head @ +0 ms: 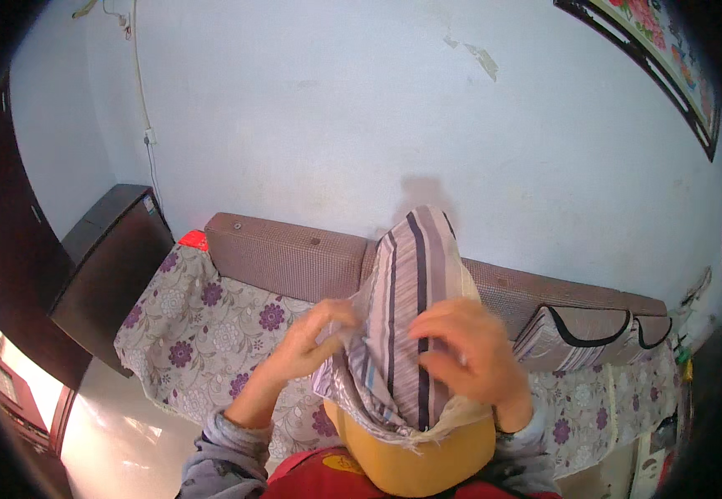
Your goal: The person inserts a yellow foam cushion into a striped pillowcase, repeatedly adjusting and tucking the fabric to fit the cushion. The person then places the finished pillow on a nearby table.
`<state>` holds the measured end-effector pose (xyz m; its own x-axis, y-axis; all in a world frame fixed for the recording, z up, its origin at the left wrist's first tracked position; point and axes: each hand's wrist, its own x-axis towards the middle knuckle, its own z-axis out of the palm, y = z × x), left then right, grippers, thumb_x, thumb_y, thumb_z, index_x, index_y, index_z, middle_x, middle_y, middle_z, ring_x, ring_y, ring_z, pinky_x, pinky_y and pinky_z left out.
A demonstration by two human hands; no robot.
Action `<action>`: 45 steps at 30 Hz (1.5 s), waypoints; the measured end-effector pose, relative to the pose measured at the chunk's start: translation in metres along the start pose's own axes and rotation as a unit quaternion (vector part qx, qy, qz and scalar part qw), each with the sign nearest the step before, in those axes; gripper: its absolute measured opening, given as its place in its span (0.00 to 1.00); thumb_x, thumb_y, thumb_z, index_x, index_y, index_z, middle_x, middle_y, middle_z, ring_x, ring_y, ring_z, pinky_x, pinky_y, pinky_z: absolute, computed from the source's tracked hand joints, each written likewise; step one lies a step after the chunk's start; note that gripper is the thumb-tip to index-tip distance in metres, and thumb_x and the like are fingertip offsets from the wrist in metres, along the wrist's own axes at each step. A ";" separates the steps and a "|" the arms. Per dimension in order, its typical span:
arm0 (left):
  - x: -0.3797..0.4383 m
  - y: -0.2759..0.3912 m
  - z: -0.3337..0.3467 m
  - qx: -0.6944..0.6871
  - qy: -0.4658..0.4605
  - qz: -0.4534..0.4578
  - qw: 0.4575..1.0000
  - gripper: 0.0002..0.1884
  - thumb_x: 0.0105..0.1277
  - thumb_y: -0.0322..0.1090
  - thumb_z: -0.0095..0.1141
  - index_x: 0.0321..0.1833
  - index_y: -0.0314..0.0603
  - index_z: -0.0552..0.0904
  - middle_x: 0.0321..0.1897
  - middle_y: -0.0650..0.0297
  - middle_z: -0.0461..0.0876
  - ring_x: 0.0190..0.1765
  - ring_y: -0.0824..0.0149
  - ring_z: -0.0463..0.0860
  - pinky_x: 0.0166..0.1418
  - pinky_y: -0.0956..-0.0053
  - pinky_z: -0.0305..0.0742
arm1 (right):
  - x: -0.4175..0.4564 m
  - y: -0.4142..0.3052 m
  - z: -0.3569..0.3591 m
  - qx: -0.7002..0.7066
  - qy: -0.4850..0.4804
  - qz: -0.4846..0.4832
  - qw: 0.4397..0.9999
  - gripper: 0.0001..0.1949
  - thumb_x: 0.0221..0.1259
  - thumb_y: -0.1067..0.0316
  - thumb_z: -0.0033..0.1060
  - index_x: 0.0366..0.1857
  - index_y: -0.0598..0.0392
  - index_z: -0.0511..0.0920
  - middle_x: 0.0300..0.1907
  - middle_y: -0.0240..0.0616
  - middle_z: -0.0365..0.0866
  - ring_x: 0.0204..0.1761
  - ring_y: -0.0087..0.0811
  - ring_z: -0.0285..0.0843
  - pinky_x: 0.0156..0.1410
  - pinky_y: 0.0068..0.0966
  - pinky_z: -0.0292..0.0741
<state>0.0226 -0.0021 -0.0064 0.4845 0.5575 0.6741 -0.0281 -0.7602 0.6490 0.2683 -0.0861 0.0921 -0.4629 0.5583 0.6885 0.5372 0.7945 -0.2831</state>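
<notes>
A striped fabric cushion cover (405, 312) in grey, mauve and black stands upright before me, partly around a yellow cushion, apparently foam (420, 458). Its frayed edge hangs over the yellow piece, whose lower end shows bare against my red clothing. On the left side of the cover, my left hand (308, 343) pinches a fold of the cloth between thumb and fingers. My right hand (470, 355) is over the right side, blurred, its fingers curled and apart with nothing seen between them. Whether those fingertips touch the stripes is hard to tell.
Behind the cover is a sofa with a brown checked backrest (286, 259) and a floral seat cover (211, 337). Striped cushions with black trim (585, 327) rest at the right. A dark cabinet (111, 274) stands left; a framed picture (660, 56) hangs at upper right.
</notes>
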 end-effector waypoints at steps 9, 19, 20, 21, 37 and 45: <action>-0.009 0.016 0.014 0.024 0.015 0.008 1.000 0.11 0.49 0.21 0.44 0.34 0.36 0.77 0.30 0.56 0.76 0.37 0.51 0.76 0.45 0.61 0.70 | -0.007 -0.006 0.024 -0.061 -0.022 0.052 0.997 0.05 0.51 0.68 0.68 0.28 0.54 0.80 0.32 0.35 0.81 0.35 0.39 0.78 0.40 0.32 0.74; -0.040 0.022 0.042 -0.022 0.040 0.043 0.998 0.07 0.51 0.26 0.43 0.31 0.39 0.75 0.28 0.57 0.74 0.32 0.53 0.71 0.41 0.63 0.64 | -0.029 0.012 0.032 -0.039 0.159 0.051 0.985 0.05 0.52 0.73 0.64 0.32 0.58 0.80 0.30 0.38 0.79 0.33 0.37 0.77 0.42 0.31 0.73; -0.041 0.023 0.039 -0.058 0.051 0.002 0.997 0.07 0.55 0.26 0.42 0.31 0.38 0.75 0.28 0.57 0.73 0.33 0.54 0.71 0.42 0.63 0.64 | -0.031 0.016 0.033 -0.026 0.215 0.080 0.973 0.04 0.54 0.73 0.62 0.33 0.58 0.79 0.30 0.37 0.79 0.33 0.33 0.76 0.43 0.29 0.72; -0.038 0.022 0.035 -0.062 0.058 -0.009 0.996 0.07 0.56 0.26 0.41 0.31 0.37 0.75 0.28 0.57 0.73 0.33 0.55 0.72 0.43 0.65 0.65 | -0.031 0.020 0.032 -0.019 0.271 0.109 0.956 0.04 0.56 0.74 0.61 0.34 0.58 0.79 0.30 0.35 0.79 0.33 0.30 0.76 0.43 0.26 0.72; -0.016 0.019 0.006 -0.151 0.159 -0.047 0.975 0.21 0.73 0.47 0.43 0.29 0.36 0.74 0.30 0.62 0.72 0.35 0.68 0.68 0.43 0.73 0.62 | -0.064 0.044 0.083 0.277 0.337 0.256 0.863 0.09 0.67 0.71 0.52 0.26 0.58 0.72 0.21 0.26 0.68 0.25 0.15 0.61 0.30 0.18 0.61; -0.020 0.027 0.012 -0.095 0.129 -0.048 0.986 0.30 0.71 0.62 0.44 0.36 0.35 0.76 0.32 0.61 0.73 0.36 0.66 0.70 0.44 0.71 0.64 | -0.097 0.015 0.071 0.245 0.254 0.273 0.895 0.13 0.65 0.69 0.54 0.21 0.59 0.71 0.16 0.30 0.64 0.20 0.19 0.60 0.25 0.23 0.59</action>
<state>0.0230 -0.0376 -0.0066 0.2549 0.7082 0.6584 -0.1679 -0.6382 0.7514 0.2717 -0.1113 -0.0263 0.2204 0.8139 0.5376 0.1542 0.5152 -0.8431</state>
